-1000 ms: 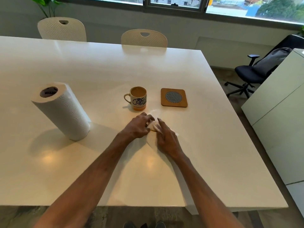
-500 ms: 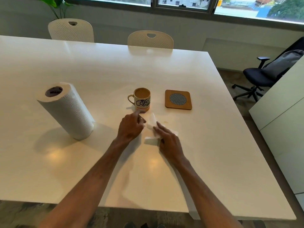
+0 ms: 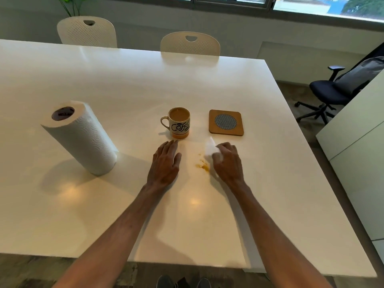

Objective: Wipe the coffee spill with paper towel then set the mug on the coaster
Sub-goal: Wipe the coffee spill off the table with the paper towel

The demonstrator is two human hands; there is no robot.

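A cream mug (image 3: pixel 180 123) with black lettering and an orange base stands on the white table (image 3: pixel 104 80), coffee inside, handle to the left. A square cork coaster (image 3: pixel 226 122) with a grey mesh disc lies just right of it. A small brown coffee spill (image 3: pixel 202 164) marks the table in front of them. My right hand (image 3: pixel 227 161) is shut on a folded white paper towel (image 3: pixel 210 149) at the spill's right edge. My left hand (image 3: pixel 165 163) lies flat and open on the table left of the spill, below the mug.
A paper towel roll (image 3: pixel 82 138) stands at the left of the table. Two cream chairs (image 3: pixel 190 45) are tucked in at the far side. A black office chair (image 3: pixel 334 90) and a white cabinet (image 3: pixel 357 146) stand to the right, past the table's edge.
My hands have moved apart. The right hand took the folded towel to the right, uncovering the brown spill, and the left hand flattened on the table to the left.
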